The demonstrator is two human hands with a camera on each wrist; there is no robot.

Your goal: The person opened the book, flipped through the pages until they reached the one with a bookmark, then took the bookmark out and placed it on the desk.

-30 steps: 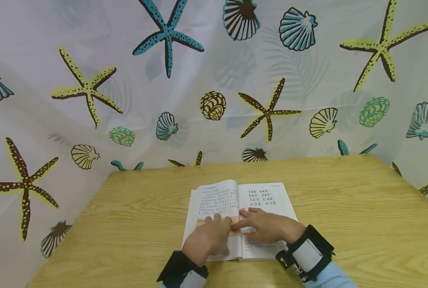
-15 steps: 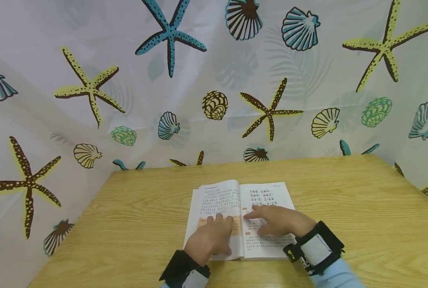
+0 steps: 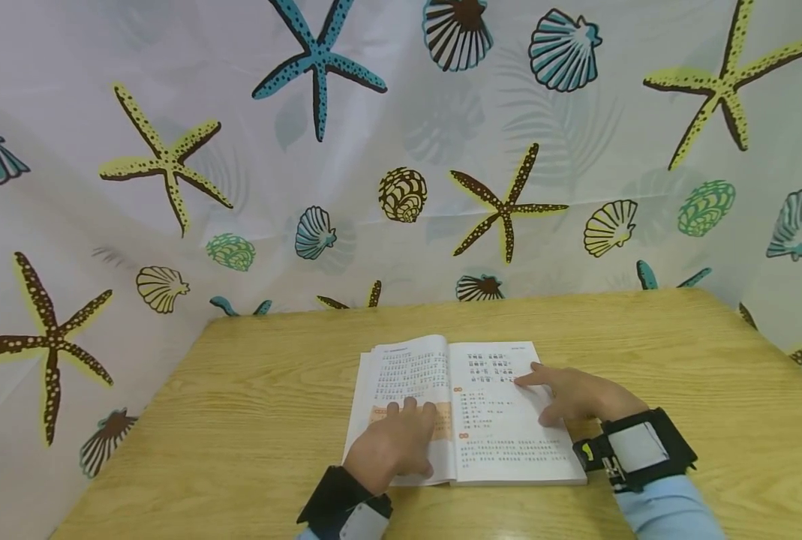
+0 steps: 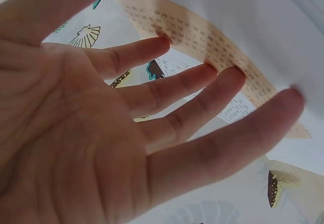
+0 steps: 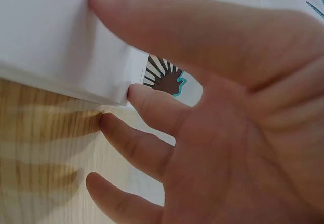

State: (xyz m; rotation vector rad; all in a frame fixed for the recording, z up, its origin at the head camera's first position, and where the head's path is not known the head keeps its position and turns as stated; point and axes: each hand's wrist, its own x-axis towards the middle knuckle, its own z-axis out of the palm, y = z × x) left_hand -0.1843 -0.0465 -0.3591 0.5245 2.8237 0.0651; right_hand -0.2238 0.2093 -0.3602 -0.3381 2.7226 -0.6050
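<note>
Book, head view: open book [image 3: 471, 450] on the wooden table [image 3: 259, 390], in front of the patterned cloth [image 3: 245, 97]; left page bowed near the spine, right page mostly uncovered.
Left hand, head view: the left hand [image 3: 392, 446] rests on the book's left page, fingers apart and loosely extended over the orange band [image 3: 444, 420].
Right hand, head view: the right hand [image 3: 588, 394] lies over the book's right margin, fingers extended and apart, grasping nothing.
Left fingertips, left wrist view: spread digits, tips at the book's orange band; pressure cannot be told.
Right fingertips, right wrist view: one digit before the page, three beside the book's edge, all apart; contact is unclear.
Step in hand: apparently steadying the left page and smoothing the right.
Next move: would call for steady left fingers and light right-hand contact, lest the page crease.
</note>
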